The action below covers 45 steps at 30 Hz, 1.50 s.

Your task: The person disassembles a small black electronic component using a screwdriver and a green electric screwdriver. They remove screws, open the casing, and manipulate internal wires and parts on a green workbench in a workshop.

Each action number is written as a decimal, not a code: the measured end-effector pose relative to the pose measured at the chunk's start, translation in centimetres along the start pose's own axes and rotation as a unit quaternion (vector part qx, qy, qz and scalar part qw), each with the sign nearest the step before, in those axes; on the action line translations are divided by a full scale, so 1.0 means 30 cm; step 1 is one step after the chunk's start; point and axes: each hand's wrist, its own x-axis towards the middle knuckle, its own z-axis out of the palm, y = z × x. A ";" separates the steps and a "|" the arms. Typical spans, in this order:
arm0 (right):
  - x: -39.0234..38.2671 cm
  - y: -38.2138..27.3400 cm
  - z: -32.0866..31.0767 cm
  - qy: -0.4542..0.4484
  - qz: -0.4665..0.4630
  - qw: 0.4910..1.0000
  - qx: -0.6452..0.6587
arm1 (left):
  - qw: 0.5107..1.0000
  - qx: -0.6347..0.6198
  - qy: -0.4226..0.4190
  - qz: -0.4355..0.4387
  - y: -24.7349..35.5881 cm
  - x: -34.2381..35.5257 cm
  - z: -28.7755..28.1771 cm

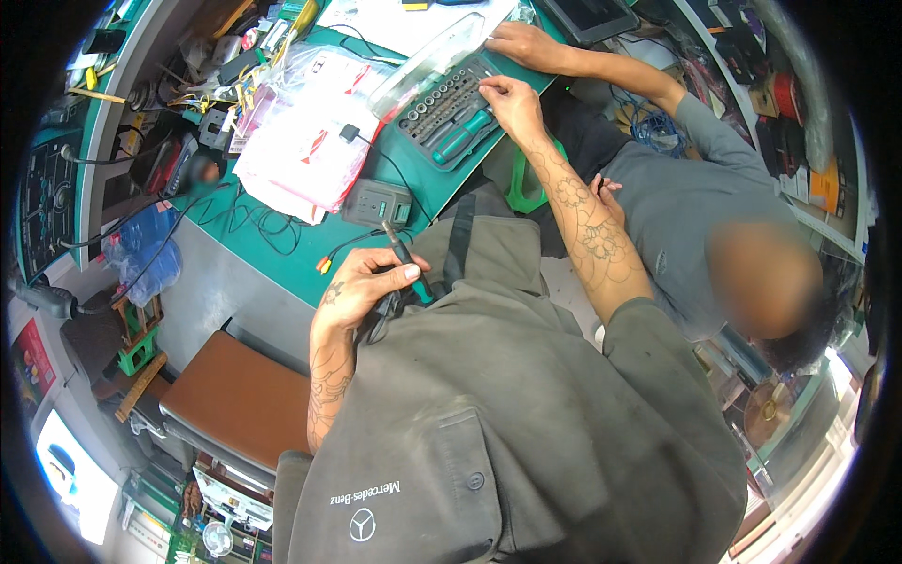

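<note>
In front of my body, my left hand [362,287] is closed around a screwdriver [404,254] with a dark and green handle, its shaft tilted up toward the bench. Dark looped material [386,308] hangs below that palm; I cannot tell what it is. Over the right end of an open socket and bit set [442,122], my right hand [515,108] has thumb and fingertips pinched together. Whatever is between them is too small to make out. The set holds several silver sockets, rows of bits and a green-handled driver [460,138]. Its clear lid [427,70] stands tilted back.
A co-worker [676,207] sits at right, one hand [526,45] resting beside the lid. Plastic-wrapped packages [310,141], a grey box [378,203] and loose cables [258,221] lie on the green bench [272,258]. A brown-seated stool [235,395] stands at left.
</note>
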 end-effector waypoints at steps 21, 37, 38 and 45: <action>0.004 -0.024 -0.046 0.124 -0.139 0.982 -0.025 | 0.999 -0.040 -0.005 0.007 -0.022 0.008 -0.023; 0.064 0.184 -0.075 0.156 0.112 0.981 0.027 | 1.000 -0.009 0.004 -0.005 -0.011 0.016 -0.024; 0.047 0.174 -0.081 0.149 0.120 0.981 0.035 | 1.000 -0.010 0.005 -0.004 -0.010 0.020 -0.023; -0.015 0.090 -0.108 0.056 0.100 0.989 -0.091 | 1.000 0.001 -0.006 0.007 0.014 0.022 -0.010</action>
